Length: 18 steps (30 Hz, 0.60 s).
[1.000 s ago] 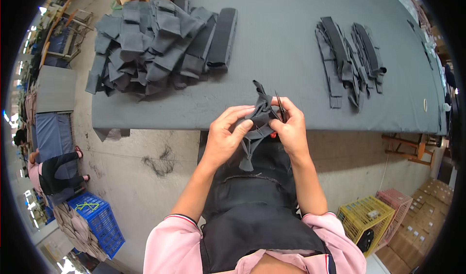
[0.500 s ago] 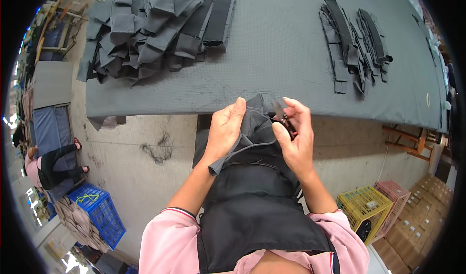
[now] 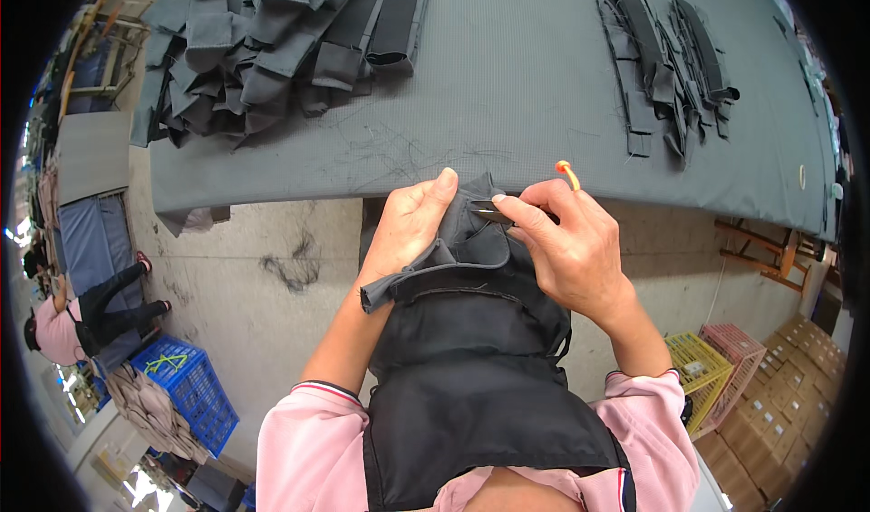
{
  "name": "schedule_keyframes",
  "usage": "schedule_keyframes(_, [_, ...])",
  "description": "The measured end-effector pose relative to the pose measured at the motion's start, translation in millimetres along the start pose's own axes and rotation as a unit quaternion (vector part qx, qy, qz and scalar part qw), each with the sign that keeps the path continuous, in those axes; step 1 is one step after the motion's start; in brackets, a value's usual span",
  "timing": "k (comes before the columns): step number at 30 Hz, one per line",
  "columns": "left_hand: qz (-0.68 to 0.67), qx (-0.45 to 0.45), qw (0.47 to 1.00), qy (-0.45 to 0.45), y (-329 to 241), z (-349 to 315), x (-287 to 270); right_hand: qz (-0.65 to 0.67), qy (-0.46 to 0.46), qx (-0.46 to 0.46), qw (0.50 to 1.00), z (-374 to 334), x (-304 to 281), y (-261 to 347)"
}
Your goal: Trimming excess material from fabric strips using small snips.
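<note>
A dark grey sewn fabric piece point(image 3: 478, 245) is pinched in my left hand point(image 3: 405, 229), thumb pointing up. Its narrow, strap-like end trails down over my left wrist. My right hand point(image 3: 577, 247) is closed round small thread snips point(image 3: 490, 213), whose blades lie against the upper part of the fabric. An orange cord end point(image 3: 570, 176) sticks up behind the right knuckles; the snips' handles are mostly hidden by my fingers. Both hands are at the near edge of the grey-covered table point(image 3: 507, 86), in front of my black apron.
A heap of grey fabric pieces point(image 3: 258, 54) covers the table's far left; two smaller bundles point(image 3: 645, 72) lie right. Loose threads point(image 3: 376, 154) are scattered between. Below stand a blue crate point(image 3: 195, 394), a yellow crate point(image 3: 696, 367) and cardboard boxes point(image 3: 784, 403). Another person point(image 3: 68, 317) is at left.
My right hand has turned palm-down and moved the snips' blades leftward onto the fabric. The orange cord end now shows. The fabric's trailing end has shifted left with my left forearm.
</note>
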<state>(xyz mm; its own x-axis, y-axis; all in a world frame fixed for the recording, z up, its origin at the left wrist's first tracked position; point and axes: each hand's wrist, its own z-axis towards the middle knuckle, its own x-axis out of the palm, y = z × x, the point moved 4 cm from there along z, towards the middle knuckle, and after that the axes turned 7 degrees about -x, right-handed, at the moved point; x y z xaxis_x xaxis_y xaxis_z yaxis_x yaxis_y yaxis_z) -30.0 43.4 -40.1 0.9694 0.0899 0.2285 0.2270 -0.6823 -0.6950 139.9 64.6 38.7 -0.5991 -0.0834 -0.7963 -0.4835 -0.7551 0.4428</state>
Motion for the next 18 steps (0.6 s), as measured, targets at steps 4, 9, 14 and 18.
schedule_keyframes(4, [0.016,-0.016,1.0,0.015,-3.2,-2.7,4.0,0.038,0.041,-0.009,0.998,0.2,1.5,-5.2])
schedule_keyframes(9, [0.014,-0.03,0.998,0.05,-11.9,-9.5,9.3,0.328,0.037,0.095,0.939,-8.5,14.7,-22.7])
schedule_keyframes(14, [0.023,-0.007,0.998,0.059,-7.9,-6.1,13.5,0.75,-0.085,0.315,0.575,-21.8,22.6,-28.6])
schedule_keyframes(18, [-0.008,-0.022,0.998,0.066,-9.7,-7.8,13.4,0.277,0.012,0.165,0.947,-15.5,5.0,-20.6])
